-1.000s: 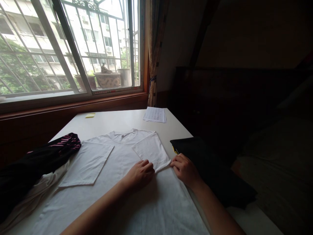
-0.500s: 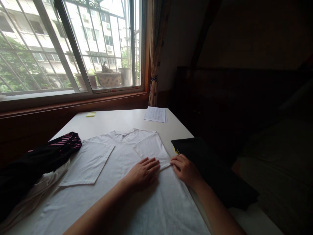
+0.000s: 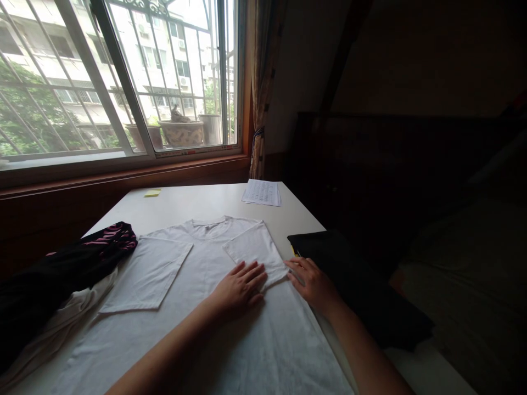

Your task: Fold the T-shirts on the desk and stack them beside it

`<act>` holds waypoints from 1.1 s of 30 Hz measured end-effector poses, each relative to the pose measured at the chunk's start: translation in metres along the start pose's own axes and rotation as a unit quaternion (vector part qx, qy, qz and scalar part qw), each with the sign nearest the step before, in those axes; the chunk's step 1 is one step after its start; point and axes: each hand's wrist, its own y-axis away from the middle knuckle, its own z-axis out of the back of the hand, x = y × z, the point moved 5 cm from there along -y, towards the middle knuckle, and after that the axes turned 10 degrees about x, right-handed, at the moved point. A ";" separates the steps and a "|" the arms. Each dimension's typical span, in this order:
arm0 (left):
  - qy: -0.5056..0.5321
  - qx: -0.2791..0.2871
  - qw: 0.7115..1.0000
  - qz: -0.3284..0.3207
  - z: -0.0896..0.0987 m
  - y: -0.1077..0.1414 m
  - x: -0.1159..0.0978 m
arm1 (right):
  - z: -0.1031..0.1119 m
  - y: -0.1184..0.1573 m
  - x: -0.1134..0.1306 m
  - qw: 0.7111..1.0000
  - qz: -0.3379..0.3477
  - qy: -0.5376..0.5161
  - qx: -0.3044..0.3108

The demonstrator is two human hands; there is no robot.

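A white T-shirt (image 3: 197,285) lies spread on the white table, its collar toward the window. Both sleeves are folded inward over the body, the left sleeve (image 3: 150,274) and the right sleeve (image 3: 251,244). My left hand (image 3: 241,288) rests flat, fingers stretched out, on the shirt at the lower edge of the right sleeve. At the shirt's right edge is my right hand (image 3: 310,282); its thumb and fingers are slightly apart beside the sleeve's folded corner, and I see nothing gripped between them.
Folded black cloth (image 3: 358,291) lies to the right, partly behind my right hand. A heap of black clothing with pink lettering (image 3: 99,244) sits at the left. Papers (image 3: 262,192) and a yellow sticky pad (image 3: 152,192) lie at the far end of the table (image 3: 197,198).
My right hand's fingers have loosened from the sleeve corner and straightened. My left hand has shifted slightly to the left, its thumb now visible.
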 end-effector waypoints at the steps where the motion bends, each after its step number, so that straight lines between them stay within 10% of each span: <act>1: -0.003 0.003 1.000 0.003 0.000 0.000 0.000 | -0.002 0.000 0.001 1.000 0.007 0.007 0.012; 23: -0.056 -0.032 0.963 0.263 0.001 0.019 0.057 | -0.011 -0.010 0.001 0.996 -0.006 0.064 -0.061; 33: -0.032 -0.054 0.968 0.242 -0.006 0.022 0.066 | -0.047 -0.047 0.035 0.982 0.016 0.046 0.181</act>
